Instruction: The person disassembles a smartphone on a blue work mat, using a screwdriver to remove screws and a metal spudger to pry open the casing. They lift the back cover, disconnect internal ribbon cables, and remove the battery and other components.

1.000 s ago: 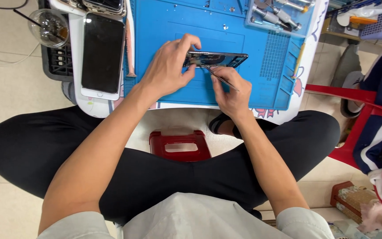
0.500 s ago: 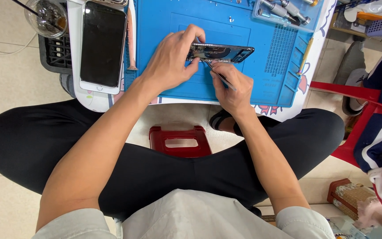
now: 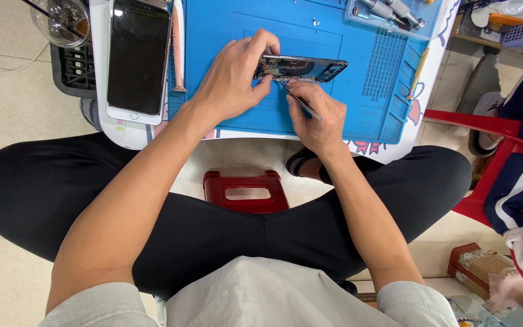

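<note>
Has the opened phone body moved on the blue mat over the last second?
No. The opened phone body sits at the same spot against the blue mat, near its recessed rectangle; only the camera view shifted.

The scene is brightly and evenly lit by soft light from above, with no harsh contrast. Shadows are faint: a pale one lies under the left hand (image 3: 232,79) on the blue mat (image 3: 358,115), and a darker patch sits beneath the tabletop (image 3: 122,136) edge toward the floor (image 3: 7,85). The dark screen of the phone (image 3: 138,57) carries a dull sheen, without strong glare. Focus is sharp across the centre. The wide lens bends straight lines near the borders, and the forearms look stretched toward the bottom edge. No motion blur shows.
</note>
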